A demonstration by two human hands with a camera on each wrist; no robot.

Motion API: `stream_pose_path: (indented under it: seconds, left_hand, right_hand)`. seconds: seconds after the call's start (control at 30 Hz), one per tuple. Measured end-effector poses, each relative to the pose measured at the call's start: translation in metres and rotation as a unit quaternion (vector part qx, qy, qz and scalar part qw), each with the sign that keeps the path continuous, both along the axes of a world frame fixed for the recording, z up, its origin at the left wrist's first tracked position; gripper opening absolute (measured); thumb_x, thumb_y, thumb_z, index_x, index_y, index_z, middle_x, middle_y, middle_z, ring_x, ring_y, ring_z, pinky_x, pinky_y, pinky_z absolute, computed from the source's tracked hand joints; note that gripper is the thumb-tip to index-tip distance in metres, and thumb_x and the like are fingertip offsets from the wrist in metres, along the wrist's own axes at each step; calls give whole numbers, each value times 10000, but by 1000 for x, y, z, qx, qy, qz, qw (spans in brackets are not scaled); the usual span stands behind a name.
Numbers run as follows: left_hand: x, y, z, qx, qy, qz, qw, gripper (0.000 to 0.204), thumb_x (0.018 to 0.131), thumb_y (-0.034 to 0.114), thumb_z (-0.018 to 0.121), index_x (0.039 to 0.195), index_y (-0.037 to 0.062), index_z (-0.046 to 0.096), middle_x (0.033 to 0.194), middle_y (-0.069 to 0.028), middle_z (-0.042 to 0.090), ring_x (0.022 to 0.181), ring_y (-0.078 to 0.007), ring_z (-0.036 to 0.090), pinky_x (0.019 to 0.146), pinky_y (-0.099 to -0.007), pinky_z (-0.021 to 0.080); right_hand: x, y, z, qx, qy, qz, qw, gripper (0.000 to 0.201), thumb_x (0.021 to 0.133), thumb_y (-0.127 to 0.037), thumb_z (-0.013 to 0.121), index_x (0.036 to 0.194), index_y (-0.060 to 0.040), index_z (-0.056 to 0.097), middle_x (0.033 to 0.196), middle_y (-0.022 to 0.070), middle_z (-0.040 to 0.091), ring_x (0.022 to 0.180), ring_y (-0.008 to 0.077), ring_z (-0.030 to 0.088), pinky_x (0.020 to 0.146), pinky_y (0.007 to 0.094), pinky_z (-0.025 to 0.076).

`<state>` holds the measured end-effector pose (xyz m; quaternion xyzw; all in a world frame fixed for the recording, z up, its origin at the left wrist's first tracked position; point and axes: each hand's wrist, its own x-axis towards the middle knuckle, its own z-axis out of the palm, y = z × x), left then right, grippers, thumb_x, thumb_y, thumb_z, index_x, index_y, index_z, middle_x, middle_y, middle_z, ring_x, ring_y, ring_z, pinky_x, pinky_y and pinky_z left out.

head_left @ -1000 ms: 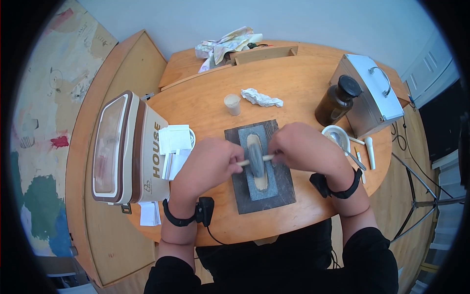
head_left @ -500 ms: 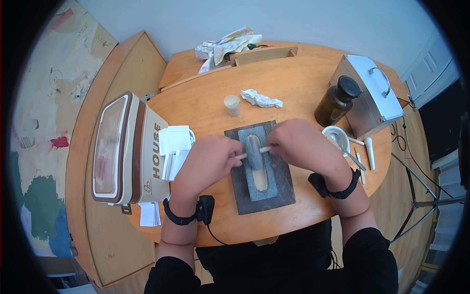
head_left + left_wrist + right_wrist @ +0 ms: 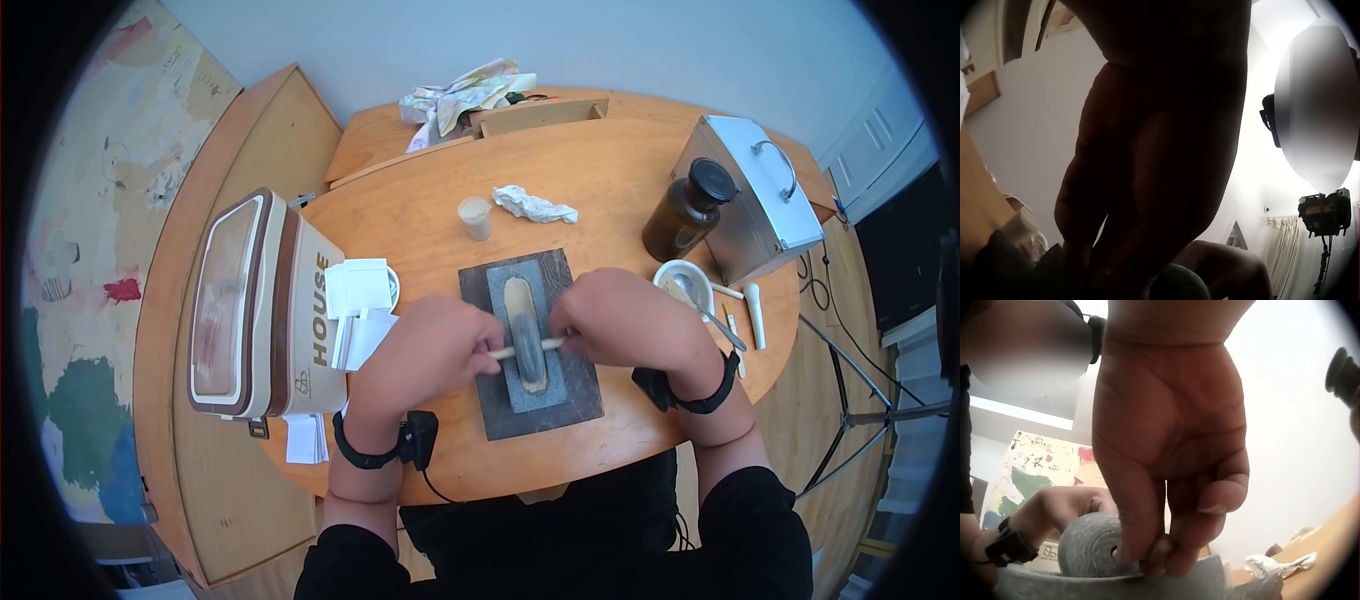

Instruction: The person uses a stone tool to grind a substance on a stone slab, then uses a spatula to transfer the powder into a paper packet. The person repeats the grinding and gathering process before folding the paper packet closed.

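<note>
A grey stone wheel (image 3: 527, 347) stands in the long groove of a grey stone trough (image 3: 551, 386), near the groove's front half. Pale powder (image 3: 518, 296) lines the groove. Through the wheel runs a light wooden rod (image 3: 551, 344). My left hand (image 3: 436, 345) pinches the rod's left end, and my right hand (image 3: 618, 318) pinches its right end. From the right wrist view, the thumb and fingers of my right hand (image 3: 1172, 444) close round the rod beside the wheel (image 3: 1094, 545). My left hand (image 3: 1154, 156) is dark in its wrist view. The trough rests on a dark board (image 3: 491, 408).
Behind the board are a cup (image 3: 476, 219) and crumpled tissue (image 3: 534, 205). A brown bottle (image 3: 683, 215), metal case (image 3: 752, 200), white bowl with spoon (image 3: 684, 284) and pestle (image 3: 755, 315) stand right. At left are a cream box (image 3: 268, 310) and white papers (image 3: 357, 287).
The wheel first rolled away from me along the groove, then came back towards me to the front half. Both hands moved with it, still holding the rod.
</note>
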<state>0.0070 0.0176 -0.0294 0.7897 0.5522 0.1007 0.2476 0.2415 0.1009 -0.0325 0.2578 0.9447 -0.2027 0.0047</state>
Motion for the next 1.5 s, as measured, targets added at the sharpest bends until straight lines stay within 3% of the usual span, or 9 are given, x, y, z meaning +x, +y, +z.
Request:
stream_pose_path:
  seconds: [0.07, 0.27, 0.37, 0.43, 0.67, 0.77, 0.93, 1.17, 1.5]
  left_hand:
    - [1, -5, 4, -10, -3, -36, 999, 140, 763, 153, 836, 840, 72, 752, 733, -122, 705, 719, -311, 684, 654, -391, 513]
    - [1, -6, 4, 9, 26, -64, 998, 140, 766, 159, 832, 835, 72, 746, 739, -124, 700, 720, -317, 681, 654, -400, 509]
    - [-2, 4, -9, 5, 3, 13, 1000, 140, 771, 163, 829, 836, 73, 744, 739, -119, 699, 724, -311, 680, 672, -409, 513]
    - [-6, 11, -15, 103, 27, 53, 993, 148, 774, 170, 830, 851, 74, 747, 735, -112, 698, 724, -304, 678, 674, -407, 516]
    - [-6, 15, -14, 137, 19, 78, 987, 156, 776, 171, 832, 875, 79, 754, 737, -111, 689, 742, -303, 668, 684, -406, 519]
    - [-6, 14, -16, 168, 23, 53, 984, 159, 765, 175, 838, 858, 77, 755, 740, -110, 701, 732, -295, 677, 675, -401, 521]
    - [-3, 4, -10, 21, -10, -5, 1000, 155, 743, 170, 847, 817, 73, 751, 743, -103, 718, 707, -294, 691, 642, -389, 519]
    - [1, -6, -2, 33, 20, -73, 997, 168, 745, 180, 849, 824, 73, 746, 724, -107, 705, 697, -320, 683, 630, -397, 507]
    - [-5, 14, -11, 138, 25, 83, 987, 176, 767, 197, 849, 879, 90, 764, 750, -95, 715, 735, -274, 684, 671, -377, 521]
  right_hand:
    - [3, -5, 3, -10, -4, 59, 998, 105, 769, -140, 777, 839, -65, 753, 751, 149, 683, 779, 365, 676, 715, 451, 538]
    - [2, -6, 6, -5, -10, 50, 999, 99, 764, -132, 774, 830, -62, 754, 764, 155, 690, 791, 365, 681, 717, 454, 538]
    - [-6, 2, -4, 39, 21, -20, 999, 99, 779, -131, 771, 846, -59, 761, 785, 156, 698, 817, 362, 686, 734, 452, 543]
    - [-8, 7, -10, 57, 42, -43, 997, 95, 786, -125, 770, 850, -57, 761, 798, 155, 702, 827, 358, 688, 741, 449, 546]
    - [-12, 17, -13, 70, 96, -100, 988, 90, 793, -109, 772, 868, -62, 760, 832, 150, 712, 840, 349, 691, 753, 446, 549]
    - [-9, 13, -12, 62, 80, -81, 992, 91, 793, -108, 772, 872, -65, 764, 819, 148, 711, 827, 348, 692, 743, 447, 547]
    - [-2, 2, 0, 7, 19, -16, 1000, 104, 787, -125, 778, 873, -67, 764, 782, 146, 701, 802, 354, 688, 728, 449, 541]
    - [2, -6, 5, -9, -13, 37, 999, 98, 780, -127, 772, 831, -51, 740, 754, 155, 686, 789, 368, 682, 721, 452, 540]
    - [-12, 12, -16, 108, 99, -89, 985, 84, 777, -104, 763, 842, -57, 737, 819, 159, 698, 827, 356, 689, 731, 456, 548]
